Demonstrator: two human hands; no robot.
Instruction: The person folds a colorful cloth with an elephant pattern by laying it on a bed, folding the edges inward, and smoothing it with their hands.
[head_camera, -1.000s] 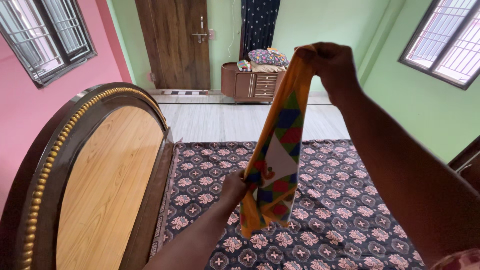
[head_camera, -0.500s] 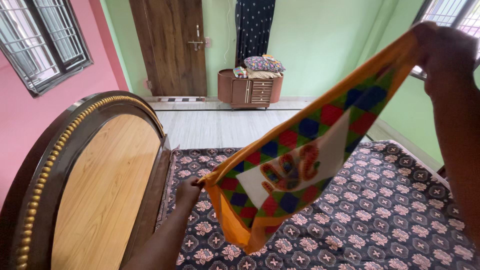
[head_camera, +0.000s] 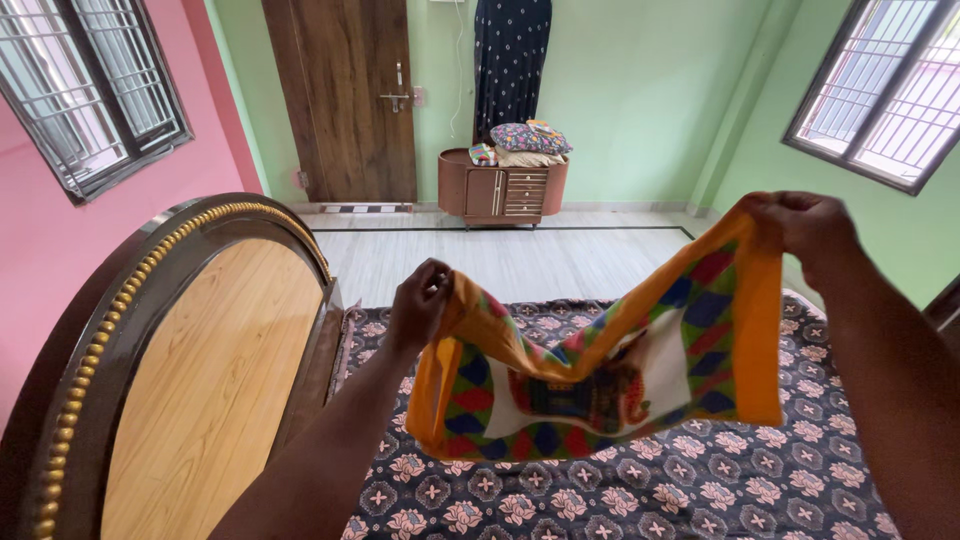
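Raised since the earlier frame, the left hand (head_camera: 418, 305) now levels with the right hand (head_camera: 805, 228); both pinch the orange patchwork cloth (head_camera: 600, 370) above the bed (head_camera: 640, 490), mid-spreading; tautening seems next.

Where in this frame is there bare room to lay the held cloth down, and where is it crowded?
The patterned bedspread below the orange cloth, right of the headboard, shows nothing lying on it. So does the floor between bed and cabinet. The cabinet top is crowded with folded fabrics.
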